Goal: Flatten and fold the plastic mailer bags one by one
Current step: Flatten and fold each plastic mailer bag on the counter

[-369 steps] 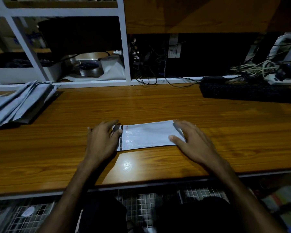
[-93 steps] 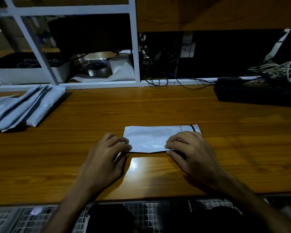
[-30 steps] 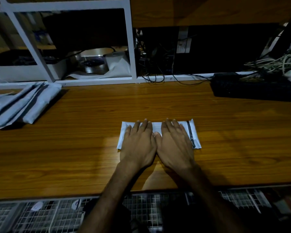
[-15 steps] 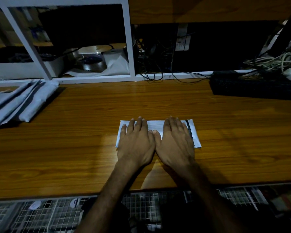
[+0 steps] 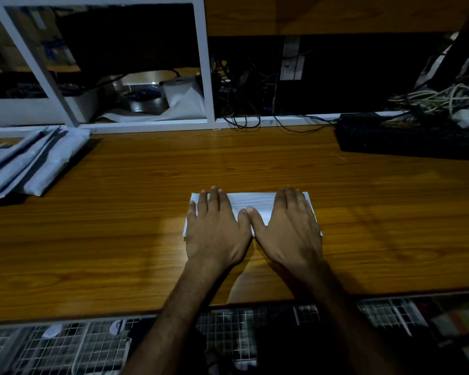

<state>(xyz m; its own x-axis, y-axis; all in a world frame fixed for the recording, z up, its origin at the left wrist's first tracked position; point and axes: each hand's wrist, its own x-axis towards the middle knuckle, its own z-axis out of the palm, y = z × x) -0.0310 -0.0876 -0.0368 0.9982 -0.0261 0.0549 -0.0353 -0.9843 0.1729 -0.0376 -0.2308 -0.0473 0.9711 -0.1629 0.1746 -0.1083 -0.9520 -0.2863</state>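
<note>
Both hands flat, palms down, on the folded mailer bag (image 5: 255,205). Left hand (image 5: 217,228) covers its left part, right hand (image 5: 290,228) covers its right part; fingers straight and pointing away from the person, nothing gripped. Thumb tips touch or nearly touch over the middle of the bag, can't tell which. Bag is a white narrow strip, long side running left-right, lying on the wooden tabletop (image 5: 146,226) near its front edge, roughly centred in view. Only the far edge, the middle gap and slivers at both ends show past the hands.

Stack of grey mailer bags (image 5: 27,163) sits at far left of the tabletop, well apart from the folded one, fanned and overlapping. Black keyboard (image 5: 409,142) at far right rear. White frame post (image 5: 207,60) stands behind the tabletop, cables (image 5: 439,98) tangled at right rear. Lighting dim.
</note>
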